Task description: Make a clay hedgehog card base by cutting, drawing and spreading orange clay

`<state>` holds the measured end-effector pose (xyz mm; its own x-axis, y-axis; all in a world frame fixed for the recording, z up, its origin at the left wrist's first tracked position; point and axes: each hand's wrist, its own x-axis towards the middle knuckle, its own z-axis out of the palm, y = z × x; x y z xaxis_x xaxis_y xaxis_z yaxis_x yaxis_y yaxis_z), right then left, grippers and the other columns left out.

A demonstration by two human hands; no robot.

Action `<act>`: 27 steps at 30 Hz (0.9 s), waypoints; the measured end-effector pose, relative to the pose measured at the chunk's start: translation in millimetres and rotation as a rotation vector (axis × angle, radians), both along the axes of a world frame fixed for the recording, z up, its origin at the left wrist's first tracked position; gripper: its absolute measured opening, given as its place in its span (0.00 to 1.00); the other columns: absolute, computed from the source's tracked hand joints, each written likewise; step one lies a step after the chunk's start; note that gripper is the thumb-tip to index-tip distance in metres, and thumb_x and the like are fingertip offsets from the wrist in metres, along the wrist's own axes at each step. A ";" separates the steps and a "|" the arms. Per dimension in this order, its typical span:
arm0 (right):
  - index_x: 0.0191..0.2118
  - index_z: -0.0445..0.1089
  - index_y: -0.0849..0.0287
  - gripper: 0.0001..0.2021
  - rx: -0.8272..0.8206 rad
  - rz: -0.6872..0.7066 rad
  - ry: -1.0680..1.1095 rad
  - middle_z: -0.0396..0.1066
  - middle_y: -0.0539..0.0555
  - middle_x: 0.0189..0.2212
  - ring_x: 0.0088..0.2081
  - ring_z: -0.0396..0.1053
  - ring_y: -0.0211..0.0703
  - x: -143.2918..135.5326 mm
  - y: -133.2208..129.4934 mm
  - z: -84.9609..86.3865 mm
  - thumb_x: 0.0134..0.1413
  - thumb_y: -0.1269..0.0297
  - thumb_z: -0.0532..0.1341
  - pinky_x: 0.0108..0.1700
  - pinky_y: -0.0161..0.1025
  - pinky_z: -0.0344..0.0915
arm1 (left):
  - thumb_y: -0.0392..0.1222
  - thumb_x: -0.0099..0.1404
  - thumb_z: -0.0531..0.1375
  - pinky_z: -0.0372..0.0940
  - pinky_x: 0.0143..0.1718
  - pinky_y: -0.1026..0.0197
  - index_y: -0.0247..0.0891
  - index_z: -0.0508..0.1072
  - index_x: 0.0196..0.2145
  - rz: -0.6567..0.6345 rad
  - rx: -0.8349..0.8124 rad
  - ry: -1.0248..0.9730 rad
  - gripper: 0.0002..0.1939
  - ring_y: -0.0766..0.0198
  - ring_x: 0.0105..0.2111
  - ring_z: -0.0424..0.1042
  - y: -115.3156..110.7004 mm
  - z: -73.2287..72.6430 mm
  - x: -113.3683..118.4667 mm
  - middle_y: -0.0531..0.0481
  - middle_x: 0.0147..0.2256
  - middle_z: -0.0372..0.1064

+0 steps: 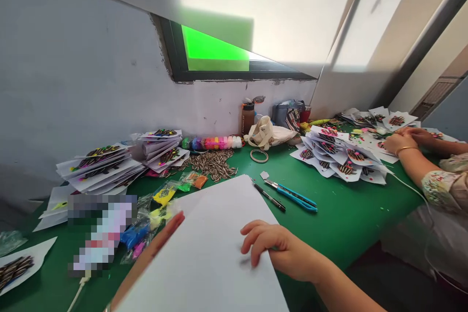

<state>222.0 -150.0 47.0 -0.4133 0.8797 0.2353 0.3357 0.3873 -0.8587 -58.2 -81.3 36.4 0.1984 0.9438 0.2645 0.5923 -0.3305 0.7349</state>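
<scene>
We take the broad white rectangular sheet of paper (219, 243) as our landmark: it lies in front of us over the green tabletop (336, 234), and we cannot tell whether it is one leaf or several. The left hand (171, 228) runs along the sheet's left edge with fingers straight and close together, its palm mostly hidden, so we cannot tell whether it holds the paper. The right hand (272, 243) reaches over the sheet's right edge with fingers bent and slightly spread above the surface; its thumb is hidden from us, so a pinch cannot be confirmed. Just right of the sheet's far corner we see the slim black pen (269, 198) and the blue utility knife (294, 196); beyond that corner lies a heap of brown striped seeds (214, 165), and left of the sheet are small clear packets of coloured material (164, 194). We judge the step in hand to be positioning or steadying the paper; the next move, we think, calls for even support at both edges, so it neither creases nor slides.
</scene>
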 end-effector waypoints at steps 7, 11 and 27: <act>0.24 0.74 0.55 0.14 0.044 -0.123 -0.117 0.73 0.53 0.44 0.56 0.60 0.48 12.5 15.4 -17.5 0.53 0.75 0.55 0.53 0.49 0.62 | 0.52 0.59 0.59 0.68 0.46 0.56 0.47 0.79 0.35 -0.238 -0.193 -0.064 0.12 0.53 0.49 0.70 -4.4 10.3 -18.0 0.49 0.49 0.71; 0.30 0.75 0.54 0.09 0.051 -0.227 -0.175 0.72 0.56 0.45 0.55 0.62 0.50 16.7 22.1 -43.4 0.55 0.70 0.57 0.53 0.52 0.63 | 0.50 0.61 0.57 0.70 0.44 0.59 0.47 0.79 0.33 -0.190 0.007 0.177 0.11 0.59 0.41 0.75 -8.4 -8.5 -25.9 0.53 0.40 0.76; 0.26 0.65 0.57 0.17 -0.054 -0.638 -0.319 0.67 0.52 0.26 0.29 0.65 0.42 -0.8 21.5 -60.3 0.60 0.54 0.50 0.30 0.38 0.63 | 0.54 0.65 0.50 0.67 0.27 0.65 0.40 0.68 0.16 -0.035 -0.082 0.467 0.24 0.63 0.26 0.71 -21.8 -18.2 -10.7 0.53 0.23 0.70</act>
